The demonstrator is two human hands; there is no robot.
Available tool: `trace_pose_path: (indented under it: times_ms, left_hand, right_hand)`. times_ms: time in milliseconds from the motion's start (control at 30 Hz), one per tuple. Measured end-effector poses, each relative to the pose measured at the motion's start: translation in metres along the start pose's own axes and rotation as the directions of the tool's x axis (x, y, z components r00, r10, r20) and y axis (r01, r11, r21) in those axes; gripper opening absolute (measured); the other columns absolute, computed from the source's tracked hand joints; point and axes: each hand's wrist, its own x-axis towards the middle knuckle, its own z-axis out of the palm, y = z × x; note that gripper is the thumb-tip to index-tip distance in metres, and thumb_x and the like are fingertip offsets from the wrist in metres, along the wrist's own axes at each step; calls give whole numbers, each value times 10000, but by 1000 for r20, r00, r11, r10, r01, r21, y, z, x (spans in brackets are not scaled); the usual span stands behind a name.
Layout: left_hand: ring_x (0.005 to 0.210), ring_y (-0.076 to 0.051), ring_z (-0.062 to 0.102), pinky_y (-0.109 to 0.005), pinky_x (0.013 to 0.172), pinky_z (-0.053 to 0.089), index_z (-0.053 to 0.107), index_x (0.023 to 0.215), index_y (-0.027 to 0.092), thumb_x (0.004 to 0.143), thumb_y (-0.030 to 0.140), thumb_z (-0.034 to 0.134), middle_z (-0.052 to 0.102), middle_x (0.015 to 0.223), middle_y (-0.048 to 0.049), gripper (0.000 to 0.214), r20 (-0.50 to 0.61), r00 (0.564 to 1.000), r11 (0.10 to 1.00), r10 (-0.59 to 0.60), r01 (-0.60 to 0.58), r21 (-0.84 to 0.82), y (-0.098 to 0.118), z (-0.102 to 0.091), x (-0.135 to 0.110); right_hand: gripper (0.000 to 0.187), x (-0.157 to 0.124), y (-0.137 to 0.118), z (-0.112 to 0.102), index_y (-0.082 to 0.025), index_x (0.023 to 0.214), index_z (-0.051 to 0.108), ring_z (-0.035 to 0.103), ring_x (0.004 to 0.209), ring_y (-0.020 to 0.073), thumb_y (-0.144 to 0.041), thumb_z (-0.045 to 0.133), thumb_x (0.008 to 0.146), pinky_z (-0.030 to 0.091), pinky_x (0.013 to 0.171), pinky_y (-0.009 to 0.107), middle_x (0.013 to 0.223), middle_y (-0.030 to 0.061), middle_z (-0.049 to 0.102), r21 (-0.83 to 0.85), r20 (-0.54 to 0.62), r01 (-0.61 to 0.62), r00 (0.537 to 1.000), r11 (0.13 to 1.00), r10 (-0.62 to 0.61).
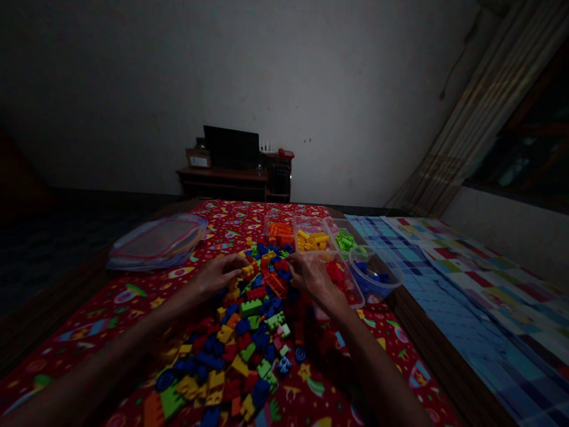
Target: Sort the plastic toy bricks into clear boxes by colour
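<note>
A long heap of toy building bricks [251, 308] in red, blue, yellow, green and orange covers the middle of the cloth. At its far left side, my left hand [220, 276] has thumb and forefinger bent together on a yellow toy brick [248, 270]. Across the heap, my right hand [313, 277] reaches in with its fingers curled and close together. Its fingertips are beside a red toy brick [281, 265]; what they grip, if anything, is too dark to make out. An orange lattice-like brick [275, 284] lies between both hands.
Clear plastic tubs hold sorted bricks: orange [281, 232], yellow [313, 240], green [345, 239], red [335, 274] and blue [377, 276]. Stacked clear lids [157, 242] lie at the left on the red patterned cloth [146, 302]. A desk with a monitor [232, 148] stands by the wall.
</note>
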Motion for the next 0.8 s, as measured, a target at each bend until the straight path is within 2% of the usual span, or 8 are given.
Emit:
trace_pose_path:
  times_ms: [133, 200, 267, 367, 467, 567, 667, 800]
  left_hand:
    - [837, -248, 666, -335, 731, 530, 674, 904, 202, 697, 575, 516, 735, 937, -62, 455, -6, 1000, 1000, -25, 25, 13, 1, -2, 3]
    - [801, -233, 662, -320, 720, 521, 685, 889, 214, 718, 554, 475, 734, 903, -45, 435, -10, 1000, 996, -17, 18, 82, 3, -3, 3]
    - [735, -212, 649, -299, 686, 511, 692, 807, 216, 744, 548, 434, 722, 809, -29, 425, 8, 1000, 988, -5, 4, 154, 7, -3, 3]
    - [715, -200, 632, -289, 681, 509, 676, 691, 209, 765, 549, 416, 695, 758, -33, 435, 13, 999, 977, 29, -31, 212, 10, -1, 4]
    - [928, -247, 636, -346, 860, 493, 711, 773, 211, 759, 525, 440, 710, 968, -80, 415, -34, 993, 972, 113, -103, 211, 9, 5, 10]
    - [1083, -286, 595, -403, 966, 441, 729, 934, 220, 758, 468, 452, 691, 1119, -103, 411, -28, 992, 976, 119, -112, 189, 2, 14, 16]
    - [1017, -271, 631, -386, 914, 476, 721, 1000, 266, 759, 379, 433, 718, 1069, -67, 392, 46, 995, 980, 85, -92, 176, -7, 23, 19]
    - [961, -267, 651, -386, 895, 484, 721, 980, 256, 720, 330, 465, 724, 1031, -73, 373, 11, 994, 977, 105, -105, 188, -17, 23, 19]
  right_hand:
    - [213, -1, 0, 4, -168, 890, 687, 597, 696, 165, -140, 477, 867, 417, 661, 255, 765, 70, 674, -25, 54, -31, 998, 999, 32]
    - [229, -3, 6, 10, -166, 972, 672, 614, 786, 185, -114, 490, 844, 452, 726, 284, 853, 85, 680, 1, 44, -15, 999, 1000, 15]
    - [353, -5, 14, 20, -155, 1129, 611, 590, 1001, 223, -70, 519, 799, 456, 863, 346, 1067, 128, 647, 43, -14, 58, 998, 997, -57]
    - [553, -4, 26, 39, -158, 1304, 475, 439, 1252, 231, -2, 478, 773, 366, 1038, 413, 1305, 156, 512, 80, -79, 220, 974, 972, -214]
    - [605, 1, 30, 56, -174, 1368, 396, 354, 1326, 223, 26, 393, 796, 342, 1067, 427, 1373, 150, 450, 54, -39, 278, 960, 959, -276]
    - [567, 3, 25, 63, -134, 1363, 398, 359, 1324, 244, 17, 379, 816, 353, 1056, 431, 1366, 183, 448, 0, 55, 232, 971, 973, -232]
    - [495, 2, 15, 60, -127, 1292, 476, 431, 1265, 240, 6, 390, 823, 366, 1040, 409, 1280, 177, 516, -8, 135, 222, 966, 975, -219]
    - [450, 3, 9, 49, -134, 1192, 545, 534, 1111, 218, 17, 434, 782, 429, 938, 344, 1126, 142, 598, 73, 133, 216, 965, 974, -224]
